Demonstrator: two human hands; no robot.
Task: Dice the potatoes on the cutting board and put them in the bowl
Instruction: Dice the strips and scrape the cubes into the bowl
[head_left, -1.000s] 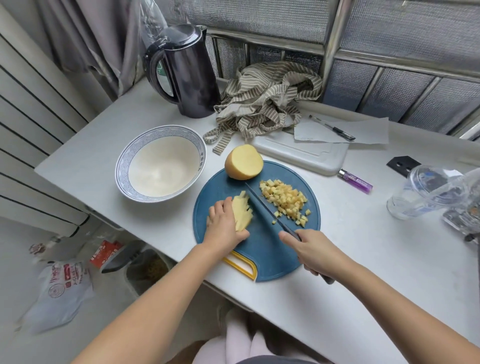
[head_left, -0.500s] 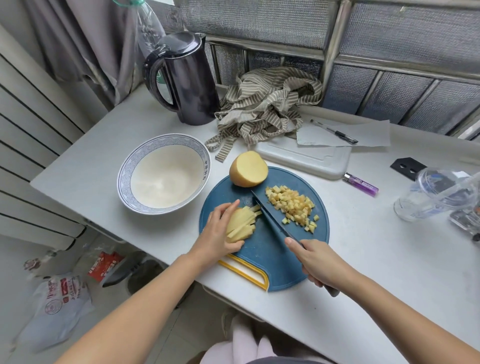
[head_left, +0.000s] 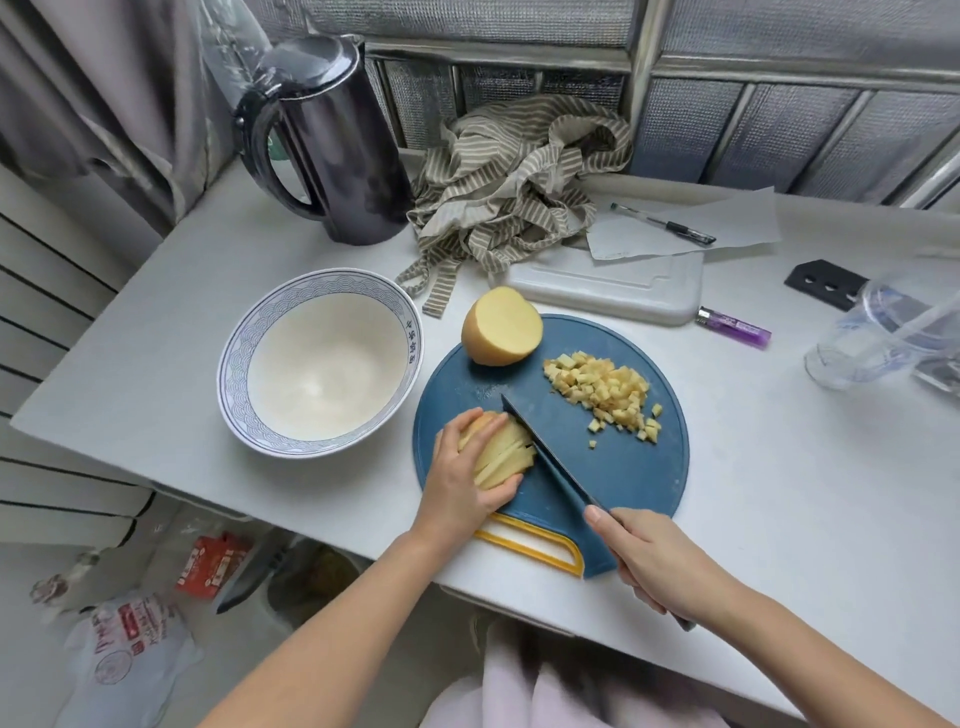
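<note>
Sliced potato stack (head_left: 506, 457): wet, slick, loose slabs, likely to slide apart, so grip over the top and sides. My left hand (head_left: 462, 467) curls its fingers round it, pinching the slabs together on the blue cutting board (head_left: 639, 467). My right hand (head_left: 649, 561) wraps its fingers round the knife (head_left: 550, 457) handle, blade just right of my left fingertips. Diced pile (head_left: 602, 389) beyond the blade, bowl (head_left: 322, 364) left of my left fingers.

Both forearms reach forward. The left hand (head_left: 460, 486) curls its fingers (head_left: 461, 426) round the sliced potato (head_left: 506, 457). The right hand (head_left: 655, 561) grips the knife (head_left: 553, 460), forefinger stretched forward.
</note>
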